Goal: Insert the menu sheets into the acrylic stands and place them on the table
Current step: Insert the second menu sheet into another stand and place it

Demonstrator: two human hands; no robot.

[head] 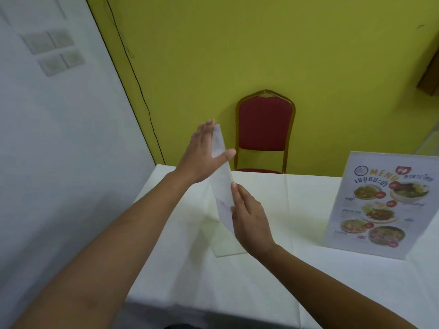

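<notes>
A clear acrylic stand (224, 243) rests on the white-clothed table (285, 281), seen almost edge-on, with a white menu sheet (223, 186) upright in it. My left hand (204, 157) lies flat against the sheet's left face near the top, thumb hooked over the right face. My right hand (249, 214) presses flat on the right side, lower down. A second acrylic stand (380, 205) with a colourful food menu inside stands upright on the table at the right.
A red padded chair (264, 129) with a gold frame stands behind the table against the yellow wall. A white wall with switch plates (52, 52) runs along the left. The table's left edge lies close to that wall.
</notes>
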